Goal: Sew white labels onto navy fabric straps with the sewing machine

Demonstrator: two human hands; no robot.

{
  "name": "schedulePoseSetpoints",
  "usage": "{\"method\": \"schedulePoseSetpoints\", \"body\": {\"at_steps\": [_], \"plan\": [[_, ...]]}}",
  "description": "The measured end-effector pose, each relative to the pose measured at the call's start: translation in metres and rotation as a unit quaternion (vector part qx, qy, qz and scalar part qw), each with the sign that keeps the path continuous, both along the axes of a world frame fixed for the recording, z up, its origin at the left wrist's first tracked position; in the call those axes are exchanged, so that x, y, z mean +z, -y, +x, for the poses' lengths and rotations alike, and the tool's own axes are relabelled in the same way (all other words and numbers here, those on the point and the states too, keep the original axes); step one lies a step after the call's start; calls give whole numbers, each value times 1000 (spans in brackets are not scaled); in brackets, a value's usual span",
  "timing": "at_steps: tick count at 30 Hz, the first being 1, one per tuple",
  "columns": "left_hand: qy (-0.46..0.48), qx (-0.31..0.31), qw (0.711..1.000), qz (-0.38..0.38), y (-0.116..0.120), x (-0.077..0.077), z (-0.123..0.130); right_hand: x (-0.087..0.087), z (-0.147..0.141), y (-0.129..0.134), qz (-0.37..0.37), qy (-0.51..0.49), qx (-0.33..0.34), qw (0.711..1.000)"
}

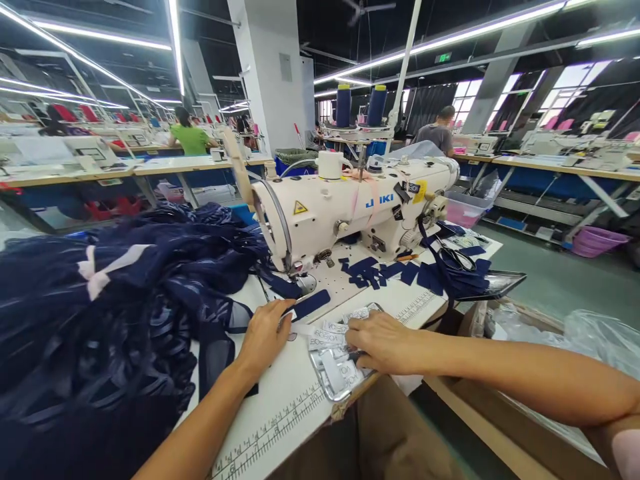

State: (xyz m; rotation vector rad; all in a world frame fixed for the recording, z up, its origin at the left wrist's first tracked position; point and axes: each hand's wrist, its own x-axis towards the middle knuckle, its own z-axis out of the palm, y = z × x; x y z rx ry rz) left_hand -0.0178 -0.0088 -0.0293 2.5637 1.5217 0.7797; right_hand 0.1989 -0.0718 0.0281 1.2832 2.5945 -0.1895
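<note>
My left hand point(264, 335) rests at the table edge of the machine, its fingers and thumb closed on the near end of a navy fabric strip point(313, 304). Just right of it, a shallow metal tray point(327, 392) holds several white printed labels point(325, 339). Over this tray my right hand point(383, 341) is bent downward, fingers curled among the labels; what the fingertips grip is hidden. Behind both hands stands a white sewing machine point(325, 207), with its needle area close beyond the strip.
A large heap of navy garments point(125, 300) covers the left side. Small navy fabric pieces point(367, 272) lie beside the machine bed. Scissors point(457, 259) sit at right on more navy fabric. A cardboard box point(470, 400) with clear plastic bags stands at my right. Two people work farther back.
</note>
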Motion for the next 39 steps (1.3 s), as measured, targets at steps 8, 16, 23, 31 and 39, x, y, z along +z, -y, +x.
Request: {"method": "schedulePoseSetpoints", "body": {"at_steps": [8, 16, 23, 31, 39], "plan": [[-7, -4, 1000, 5, 1, 1, 1, -4, 6, -1, 25, -50, -12, 998], [-9, -4, 1000, 6, 0, 2, 1, -2, 8, 3, -4, -28, -16, 999], [-16, 2, 1000, 9, 2, 2, 1, -2, -4, 1, -30, -36, -28, 998], [-17, 0, 1000, 18, 1, 0, 0, -6, 2, 1, -44, -83, -45, 995], [-16, -6, 1000, 25, 0, -1, 0, -6, 3, -3, -81, -96, -30, 992]]}}
